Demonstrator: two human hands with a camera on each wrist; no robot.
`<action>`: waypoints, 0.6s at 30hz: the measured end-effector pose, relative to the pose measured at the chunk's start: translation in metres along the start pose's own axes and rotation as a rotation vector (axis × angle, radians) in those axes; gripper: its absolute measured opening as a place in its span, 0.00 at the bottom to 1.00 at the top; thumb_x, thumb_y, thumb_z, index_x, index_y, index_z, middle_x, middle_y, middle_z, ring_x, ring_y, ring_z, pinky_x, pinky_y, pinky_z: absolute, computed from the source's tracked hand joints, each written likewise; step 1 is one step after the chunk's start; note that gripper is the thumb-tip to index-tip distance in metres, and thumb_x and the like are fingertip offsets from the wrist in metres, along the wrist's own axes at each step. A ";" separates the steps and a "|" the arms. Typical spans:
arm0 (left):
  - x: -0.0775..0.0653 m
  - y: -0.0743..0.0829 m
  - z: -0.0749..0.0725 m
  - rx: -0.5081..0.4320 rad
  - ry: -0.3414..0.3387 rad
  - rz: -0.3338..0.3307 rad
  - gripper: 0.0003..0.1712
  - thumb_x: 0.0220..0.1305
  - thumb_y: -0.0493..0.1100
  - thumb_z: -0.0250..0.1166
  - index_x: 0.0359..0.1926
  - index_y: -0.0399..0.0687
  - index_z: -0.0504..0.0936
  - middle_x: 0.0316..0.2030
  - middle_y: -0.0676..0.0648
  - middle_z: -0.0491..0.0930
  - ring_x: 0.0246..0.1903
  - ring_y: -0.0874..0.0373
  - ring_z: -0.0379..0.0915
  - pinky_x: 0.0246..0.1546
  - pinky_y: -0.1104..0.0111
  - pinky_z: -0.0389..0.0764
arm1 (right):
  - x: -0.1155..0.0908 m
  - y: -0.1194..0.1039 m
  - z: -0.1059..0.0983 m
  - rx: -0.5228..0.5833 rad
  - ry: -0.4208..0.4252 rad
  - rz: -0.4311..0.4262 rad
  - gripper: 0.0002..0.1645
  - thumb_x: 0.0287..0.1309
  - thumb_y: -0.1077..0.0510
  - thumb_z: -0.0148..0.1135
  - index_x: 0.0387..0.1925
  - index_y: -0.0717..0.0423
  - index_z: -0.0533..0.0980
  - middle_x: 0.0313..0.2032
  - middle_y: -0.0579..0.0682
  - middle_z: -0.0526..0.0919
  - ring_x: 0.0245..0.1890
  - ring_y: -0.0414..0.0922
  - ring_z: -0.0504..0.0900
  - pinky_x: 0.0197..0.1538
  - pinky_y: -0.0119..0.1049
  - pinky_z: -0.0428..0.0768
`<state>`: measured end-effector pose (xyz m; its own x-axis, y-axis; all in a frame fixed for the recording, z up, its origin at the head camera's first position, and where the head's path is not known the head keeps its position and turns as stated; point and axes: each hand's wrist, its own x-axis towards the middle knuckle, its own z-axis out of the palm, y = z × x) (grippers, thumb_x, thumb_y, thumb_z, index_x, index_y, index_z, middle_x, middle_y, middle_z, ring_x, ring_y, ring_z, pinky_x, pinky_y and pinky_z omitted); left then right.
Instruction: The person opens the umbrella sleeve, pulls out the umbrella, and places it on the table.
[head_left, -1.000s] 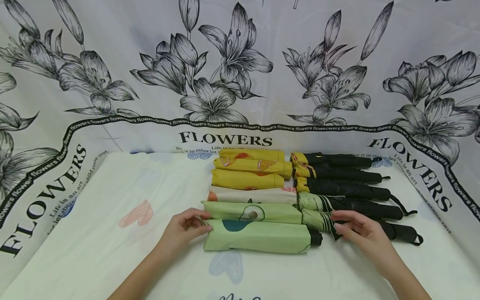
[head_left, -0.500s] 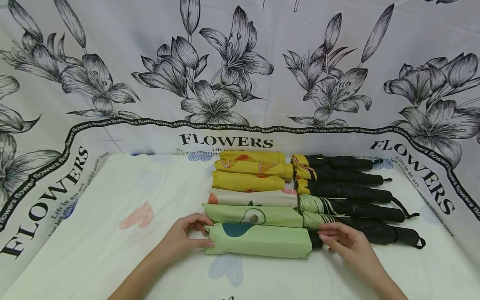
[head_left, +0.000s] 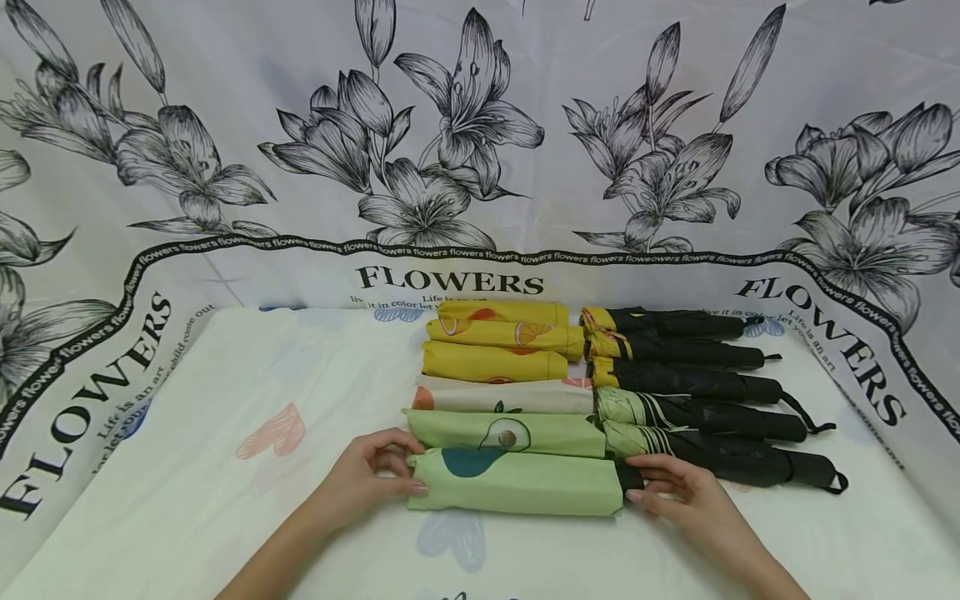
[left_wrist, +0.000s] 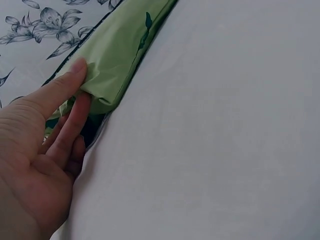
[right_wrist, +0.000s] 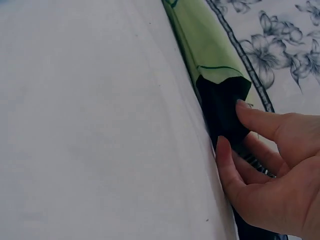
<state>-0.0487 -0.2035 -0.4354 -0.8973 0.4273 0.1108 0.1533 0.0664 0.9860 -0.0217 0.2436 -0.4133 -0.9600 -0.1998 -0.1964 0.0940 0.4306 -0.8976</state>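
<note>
A folding umbrella in a light green sleeve with a dark teal patch lies nearest me, its black end sticking out on the right. My left hand pinches the sleeve's left corner; the left wrist view shows the thumb over the green cloth and a finger beneath. On the other side, my right hand has thumb and fingers around the black end. Just behind it lies a green avocado-print sleeve, in line with a folded black and green umbrella.
Further back lie a cream sleeve and several yellow sleeves. To their right, black folded umbrellas with yellow ends form a matching row. A white heart-print cloth covers the surface; a flower-print curtain stands behind.
My right hand has moved left from the striped end of the black and green umbrella to the front umbrella's black end. The front umbrella has shifted slightly toward me; my left hand stays at its corner.
</note>
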 end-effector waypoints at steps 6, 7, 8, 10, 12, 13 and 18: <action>-0.001 -0.002 -0.003 -0.040 -0.010 -0.019 0.20 0.57 0.27 0.76 0.48 0.24 0.79 0.30 0.57 0.85 0.31 0.66 0.84 0.38 0.74 0.83 | 0.001 0.004 0.003 -0.053 -0.020 -0.071 0.28 0.65 0.62 0.73 0.64 0.67 0.77 0.50 0.56 0.85 0.38 0.34 0.80 0.41 0.31 0.80; -0.002 -0.002 -0.003 -0.043 -0.009 -0.023 0.20 0.57 0.27 0.76 0.48 0.23 0.79 0.31 0.57 0.85 0.31 0.67 0.84 0.38 0.74 0.84 | 0.002 0.004 0.003 -0.052 -0.024 -0.076 0.28 0.65 0.62 0.73 0.63 0.67 0.77 0.47 0.55 0.85 0.38 0.34 0.80 0.41 0.31 0.79; -0.002 -0.002 -0.004 -0.048 -0.008 -0.027 0.20 0.57 0.27 0.76 0.48 0.23 0.79 0.31 0.57 0.85 0.32 0.67 0.84 0.38 0.74 0.84 | 0.002 0.004 0.003 -0.051 -0.025 -0.073 0.28 0.65 0.62 0.73 0.63 0.67 0.77 0.46 0.54 0.85 0.37 0.34 0.80 0.41 0.31 0.79; -0.002 -0.002 -0.004 -0.056 -0.008 -0.037 0.20 0.58 0.27 0.76 0.48 0.22 0.79 0.32 0.57 0.85 0.32 0.67 0.84 0.37 0.74 0.84 | 0.002 0.004 0.002 -0.053 -0.027 -0.074 0.27 0.65 0.61 0.73 0.62 0.67 0.78 0.45 0.54 0.84 0.38 0.34 0.80 0.41 0.31 0.79; -0.001 -0.002 -0.004 -0.061 -0.006 -0.047 0.20 0.58 0.28 0.76 0.48 0.22 0.79 0.32 0.58 0.84 0.32 0.67 0.84 0.37 0.75 0.83 | 0.001 0.003 0.001 -0.055 -0.028 -0.067 0.27 0.65 0.61 0.73 0.62 0.67 0.78 0.46 0.54 0.83 0.38 0.34 0.79 0.41 0.31 0.80; -0.001 -0.002 -0.004 -0.062 -0.004 -0.053 0.20 0.58 0.28 0.76 0.48 0.21 0.79 0.33 0.58 0.84 0.33 0.67 0.83 0.37 0.75 0.83 | 0.001 0.003 0.000 -0.055 -0.028 -0.064 0.27 0.65 0.62 0.73 0.62 0.67 0.77 0.45 0.54 0.83 0.38 0.34 0.80 0.40 0.31 0.80; 0.000 0.000 -0.003 -0.077 0.004 -0.085 0.19 0.58 0.28 0.76 0.47 0.21 0.80 0.34 0.58 0.82 0.34 0.68 0.83 0.38 0.75 0.84 | 0.000 0.003 -0.002 -0.044 -0.034 -0.050 0.27 0.65 0.62 0.72 0.62 0.69 0.77 0.45 0.55 0.83 0.39 0.33 0.81 0.40 0.31 0.82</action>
<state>-0.0504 -0.2064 -0.4353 -0.9076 0.4190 0.0264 0.0442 0.0329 0.9985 -0.0220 0.2467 -0.4152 -0.9536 -0.2515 -0.1654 0.0334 0.4578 -0.8885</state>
